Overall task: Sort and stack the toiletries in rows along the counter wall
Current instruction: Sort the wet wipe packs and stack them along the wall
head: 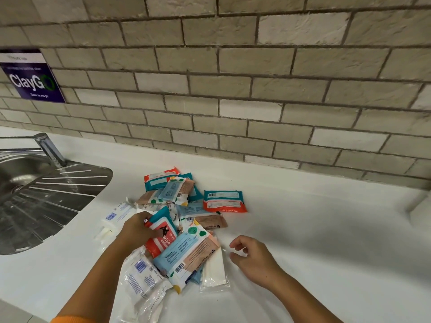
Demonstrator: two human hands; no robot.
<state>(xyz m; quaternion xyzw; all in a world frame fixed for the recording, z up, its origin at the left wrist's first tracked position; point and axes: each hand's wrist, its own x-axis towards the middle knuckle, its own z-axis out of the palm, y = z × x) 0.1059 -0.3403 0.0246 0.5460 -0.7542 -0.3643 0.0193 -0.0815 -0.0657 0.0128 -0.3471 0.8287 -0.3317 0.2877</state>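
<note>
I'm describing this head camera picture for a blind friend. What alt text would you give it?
A person's left hand grips a red and teal wipes pack in a jumbled pile of toiletry packets on a white counter, while the right hand hovers open beside it. One teal and orange pack lies apart, nearer the brick wall; a steel sink sits left.

A wall [233, 89] of pale grey-beige bricks with darker joints fills the upper half of the view, a few bricks lighter than the rest, and a dark blue sign [32, 76] with white lettering is fixed to it at the far left. Below the wall runs a smooth white counter [326, 229] that curves up where it meets the bricks, with soft light and faint shadows across it. Set into the counter at the left is a steel sink [21, 173] with a ribbed draining board [63, 194] and a chrome tap [50, 148] standing at its back edge.
</note>
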